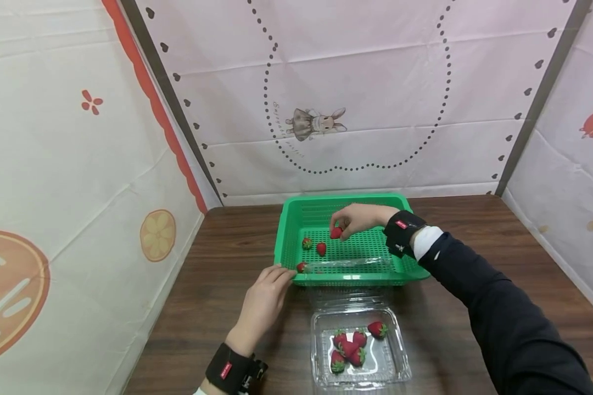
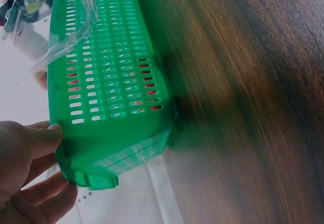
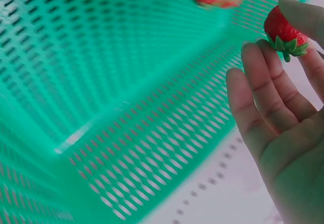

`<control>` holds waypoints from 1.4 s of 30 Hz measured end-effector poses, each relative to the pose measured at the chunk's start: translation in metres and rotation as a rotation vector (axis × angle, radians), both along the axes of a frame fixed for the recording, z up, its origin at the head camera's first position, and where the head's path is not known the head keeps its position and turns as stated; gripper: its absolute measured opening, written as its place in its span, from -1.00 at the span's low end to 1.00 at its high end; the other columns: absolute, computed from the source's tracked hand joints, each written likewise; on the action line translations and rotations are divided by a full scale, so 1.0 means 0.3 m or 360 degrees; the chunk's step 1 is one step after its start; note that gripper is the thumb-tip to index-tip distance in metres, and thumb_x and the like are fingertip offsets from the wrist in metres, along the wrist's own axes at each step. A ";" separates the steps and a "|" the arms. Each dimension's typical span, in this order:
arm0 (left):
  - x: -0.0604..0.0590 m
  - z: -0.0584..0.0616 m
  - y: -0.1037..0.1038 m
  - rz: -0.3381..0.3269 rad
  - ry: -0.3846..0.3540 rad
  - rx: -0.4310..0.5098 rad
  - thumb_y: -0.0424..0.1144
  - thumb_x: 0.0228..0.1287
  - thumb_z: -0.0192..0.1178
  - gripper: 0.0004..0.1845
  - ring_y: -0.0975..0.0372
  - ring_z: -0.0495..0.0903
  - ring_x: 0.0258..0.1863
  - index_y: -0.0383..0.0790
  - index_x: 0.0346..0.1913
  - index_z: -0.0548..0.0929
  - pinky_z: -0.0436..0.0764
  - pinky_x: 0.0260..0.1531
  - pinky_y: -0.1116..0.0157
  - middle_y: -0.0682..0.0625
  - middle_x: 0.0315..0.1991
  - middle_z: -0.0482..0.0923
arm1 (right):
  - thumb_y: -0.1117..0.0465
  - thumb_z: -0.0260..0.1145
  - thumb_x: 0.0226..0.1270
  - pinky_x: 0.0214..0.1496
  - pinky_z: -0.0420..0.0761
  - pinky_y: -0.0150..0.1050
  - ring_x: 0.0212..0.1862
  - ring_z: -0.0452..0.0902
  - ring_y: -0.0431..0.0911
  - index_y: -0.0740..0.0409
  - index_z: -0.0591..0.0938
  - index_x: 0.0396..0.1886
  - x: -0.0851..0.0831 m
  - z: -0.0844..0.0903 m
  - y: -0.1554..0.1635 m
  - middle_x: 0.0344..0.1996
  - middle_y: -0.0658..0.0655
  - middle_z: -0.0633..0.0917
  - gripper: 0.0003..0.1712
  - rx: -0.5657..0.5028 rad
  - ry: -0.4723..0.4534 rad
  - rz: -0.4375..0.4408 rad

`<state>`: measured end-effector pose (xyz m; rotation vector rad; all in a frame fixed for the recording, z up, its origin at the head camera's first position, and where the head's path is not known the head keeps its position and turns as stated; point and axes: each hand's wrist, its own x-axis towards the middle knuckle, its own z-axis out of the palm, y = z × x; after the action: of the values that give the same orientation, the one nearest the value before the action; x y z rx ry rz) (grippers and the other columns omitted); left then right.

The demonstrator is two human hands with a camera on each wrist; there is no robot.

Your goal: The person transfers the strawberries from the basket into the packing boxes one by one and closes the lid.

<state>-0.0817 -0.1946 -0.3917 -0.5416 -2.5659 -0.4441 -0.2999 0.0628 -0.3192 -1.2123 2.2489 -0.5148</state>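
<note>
Currently, a strawberry (image 1: pixel 336 233) is pinched by thumb and finger of the right hand (image 1: pixel 359 218) over the basket (image 1: pixel 351 279), its arm (image 1: pixel 466 271) slanted inward; the basket's near-left corner is gripped by the outstretched left hand (image 1: pixel 267 293).

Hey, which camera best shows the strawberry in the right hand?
The right wrist view: the strawberry appears large, its leaves clear. The head view shows it small; I can't make it out in the left wrist view.

The dark brown, wood-grained table (image 1: pixel 212 269) is occupied toward the back by a green basket (image 1: pixel 361 278), and a clear plastic box (image 1: pixel 377 361) is set directly on it just in front
</note>
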 end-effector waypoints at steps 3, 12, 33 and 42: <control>0.001 -0.001 -0.001 -0.0004 0.0006 0.0007 -0.41 0.31 0.35 -0.74 -0.02 0.59 0.16 -0.19 0.03 0.74 0.66 0.04 0.11 -0.07 -0.04 0.70 | 0.19 0.41 0.38 -0.20 0.50 -0.19 -0.35 0.51 -0.11 0.04 0.62 0.11 0.014 0.072 0.013 -0.35 0.00 0.67 -0.67 -0.0071 0.0028 0.0013; -0.003 -0.007 -0.006 -0.0008 0.0030 0.0004 -0.41 0.30 0.36 -0.74 -0.01 0.58 0.17 -0.19 0.03 0.74 0.67 0.03 0.10 -0.07 -0.03 0.70 | 0.19 0.45 0.33 -0.10 0.55 -0.13 -0.24 0.60 -0.12 -0.03 0.65 0.08 0.056 0.231 0.066 -0.28 -0.04 0.68 -0.66 -0.0178 0.0205 0.0012; 0.003 -0.018 0.007 0.0023 0.0027 -0.0062 -0.43 0.30 0.35 -0.70 -0.04 0.57 0.16 -0.24 0.08 0.69 0.72 -0.13 0.07 -0.16 0.07 0.62 | 0.19 0.45 0.33 -0.13 0.59 -0.15 -0.25 0.52 -0.12 -0.10 0.65 0.04 0.247 0.308 0.192 -0.25 -0.06 0.63 -0.68 -0.0200 0.0249 0.0034; 0.023 -0.013 0.001 -0.0008 0.0056 0.0025 -0.32 0.36 0.32 -0.63 -0.09 0.46 0.27 -0.19 0.20 0.64 0.72 -0.15 0.04 -0.22 0.28 0.46 | 0.22 0.45 0.33 0.03 0.63 -0.13 -0.14 0.55 -0.16 -0.05 0.65 0.05 0.324 0.314 0.241 -0.18 -0.11 0.63 -0.68 -0.0250 0.0319 0.0124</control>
<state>-0.0748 -0.1943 -0.3956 -0.5451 -2.5260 -0.4524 -0.2027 0.1353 -0.2251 -1.4835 2.3511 -0.5709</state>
